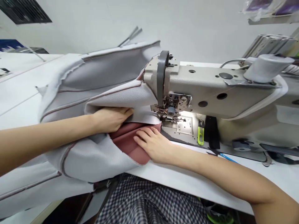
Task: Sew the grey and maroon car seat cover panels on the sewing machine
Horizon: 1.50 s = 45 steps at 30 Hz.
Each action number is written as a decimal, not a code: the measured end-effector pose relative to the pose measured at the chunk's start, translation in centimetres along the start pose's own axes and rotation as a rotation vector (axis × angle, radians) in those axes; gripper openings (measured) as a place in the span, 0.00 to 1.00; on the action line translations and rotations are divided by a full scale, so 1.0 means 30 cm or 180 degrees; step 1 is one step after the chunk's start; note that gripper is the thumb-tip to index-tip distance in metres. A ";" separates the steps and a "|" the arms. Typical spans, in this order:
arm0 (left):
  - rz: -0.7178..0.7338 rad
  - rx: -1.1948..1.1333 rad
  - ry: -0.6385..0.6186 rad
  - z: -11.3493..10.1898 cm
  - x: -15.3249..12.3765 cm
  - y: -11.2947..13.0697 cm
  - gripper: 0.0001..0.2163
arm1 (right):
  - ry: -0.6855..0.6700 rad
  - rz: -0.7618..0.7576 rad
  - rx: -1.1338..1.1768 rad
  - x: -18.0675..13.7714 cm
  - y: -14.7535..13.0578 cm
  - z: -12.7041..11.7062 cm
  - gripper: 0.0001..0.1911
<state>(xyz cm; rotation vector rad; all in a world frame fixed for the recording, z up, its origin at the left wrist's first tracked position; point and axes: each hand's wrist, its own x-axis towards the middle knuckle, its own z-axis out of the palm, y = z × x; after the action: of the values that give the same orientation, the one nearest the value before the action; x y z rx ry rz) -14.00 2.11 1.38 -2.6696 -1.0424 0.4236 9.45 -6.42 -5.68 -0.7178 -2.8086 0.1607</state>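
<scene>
A large sewn cover [98, 155], grey padded backing outward, is bunched up to the left of the sewing machine [198, 90]. Inside its fold, a reddish-pink smooth face [133, 143] shows, its edge reaching the presser foot area [163, 116]. My left hand [114, 119] is tucked into that fold with fingers bent round the grey layer; the thumb and fingertips are partly hidden. Flat on the reddish face, close in front of the needle area, lies my right hand [153, 143] with its fingers stretched and slightly apart.
Yellow-green thread snips [201, 132] lie on the machine bed beside a black strip [212, 132]. A blue pen-like tool [227, 158] sits near my right forearm. White thread cone [268, 67] rests atop the machine. The white table [177, 174] extends in front.
</scene>
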 end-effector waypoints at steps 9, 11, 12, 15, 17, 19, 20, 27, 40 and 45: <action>0.1245 0.0168 -0.0755 -0.248 0.161 0.241 0.13 | -0.0144 0.0428 -0.0194 0.016 -0.021 0.108 0.20; 0.1024 -0.0038 -0.0911 -0.209 0.143 0.273 0.14 | -0.0101 0.0432 -0.0233 0.005 -0.025 0.109 0.20; 0.0789 -0.0198 -0.0947 -0.173 0.134 0.268 0.15 | -0.0041 0.0417 -0.0270 -0.008 -0.028 0.105 0.20; 0.0301 -0.0438 -0.0907 -0.076 0.127 0.220 0.22 | 0.0106 0.0284 -0.0429 -0.052 -0.035 0.089 0.21; 0.0321 -0.0259 -0.0825 -0.056 0.145 0.207 0.28 | 0.0150 0.0242 -0.0486 -0.068 -0.039 0.085 0.20; 0.0490 -0.0029 -0.0671 -0.069 0.172 0.227 0.29 | 0.0178 0.0291 -0.0470 -0.072 -0.042 0.088 0.20; 0.0556 0.0052 -0.0539 -0.081 0.185 0.243 0.27 | 0.0183 0.0327 -0.0456 -0.071 -0.043 0.092 0.20; 0.0521 -0.0078 -0.0402 -0.038 0.226 0.217 0.15 | 0.0180 0.0377 -0.0391 -0.075 -0.046 0.102 0.21; 0.0305 -0.0123 -0.0677 -0.084 0.274 0.309 0.13 | 0.0082 0.0431 -0.0132 -0.079 -0.031 0.100 0.22; 0.0315 -0.0144 -0.0692 -0.074 0.274 0.311 0.13 | 0.0045 0.0431 -0.0040 -0.073 -0.020 0.102 0.21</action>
<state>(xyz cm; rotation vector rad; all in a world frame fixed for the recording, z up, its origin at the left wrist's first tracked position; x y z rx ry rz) -1.67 0.81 -1.06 -2.7714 -0.9897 0.7326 10.25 -8.15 -8.99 -0.9089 -2.7501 0.1610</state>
